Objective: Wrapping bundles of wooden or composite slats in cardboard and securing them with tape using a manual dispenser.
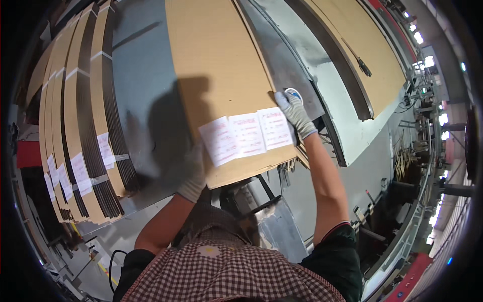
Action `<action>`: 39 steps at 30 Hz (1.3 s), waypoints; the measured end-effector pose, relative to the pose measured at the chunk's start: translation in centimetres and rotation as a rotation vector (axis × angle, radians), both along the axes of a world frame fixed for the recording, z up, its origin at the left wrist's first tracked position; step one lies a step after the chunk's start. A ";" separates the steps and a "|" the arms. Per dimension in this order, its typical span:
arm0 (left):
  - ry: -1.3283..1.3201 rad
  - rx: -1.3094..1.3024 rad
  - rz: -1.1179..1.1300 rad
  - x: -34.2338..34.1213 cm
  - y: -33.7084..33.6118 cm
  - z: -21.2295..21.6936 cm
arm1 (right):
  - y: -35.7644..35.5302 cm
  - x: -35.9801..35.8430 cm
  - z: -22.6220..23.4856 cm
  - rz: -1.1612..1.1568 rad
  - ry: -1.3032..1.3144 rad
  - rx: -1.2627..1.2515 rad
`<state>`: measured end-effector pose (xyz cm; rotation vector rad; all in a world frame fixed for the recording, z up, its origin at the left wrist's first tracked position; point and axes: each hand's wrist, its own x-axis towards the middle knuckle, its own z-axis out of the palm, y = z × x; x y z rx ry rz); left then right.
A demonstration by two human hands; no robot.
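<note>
A long brown cardboard stack (226, 55) lies lengthwise before me, its near end above my lap. Three white paper sheets with reddish print (247, 135) lie side by side across that end. My right hand (297, 115), in a grey-white knit glove, is closed at the stack's right edge. Right by its fingertips shows a small round white-and-blue thing (293, 93); whether the hand touches it is unclear. My left hand (193, 171), gloved too, is at the stack's left edge near the papers. It is shadowed and blurred, with its fingers hard to make out.
Strapped bundles of cardboard strips (105, 100) with paper labels stand on the grey tabletop (138, 60) at left. At right, a pale metal surface (372, 133) carries a dark-edged cardboard piece (352, 65) and a screwdriver-like tool (364, 67). Machinery (402, 201) lies farther right.
</note>
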<state>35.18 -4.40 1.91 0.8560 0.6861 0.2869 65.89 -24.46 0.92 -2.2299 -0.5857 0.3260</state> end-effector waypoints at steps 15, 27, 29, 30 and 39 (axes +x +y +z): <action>-0.113 -0.031 0.127 -0.7 -2.3 1.2 | 2.3 1.5 -0.4 0.073 0.270 0.255; -0.154 0.073 0.024 -0.9 -1.8 1.4 | 1.7 -4.5 8.1 0.354 -0.636 -0.278; -0.215 -0.078 0.034 -1.1 -2.1 3.8 | 1.7 -4.9 8.4 0.291 -0.589 -0.167; -0.245 -0.149 0.041 -1.2 -2.0 4.7 | 1.6 -5.5 9.2 0.233 -0.506 -0.070; 0.117 0.003 0.136 0.5 -2.9 3.5 | -5.1 -24.9 5.2 -0.628 0.349 0.786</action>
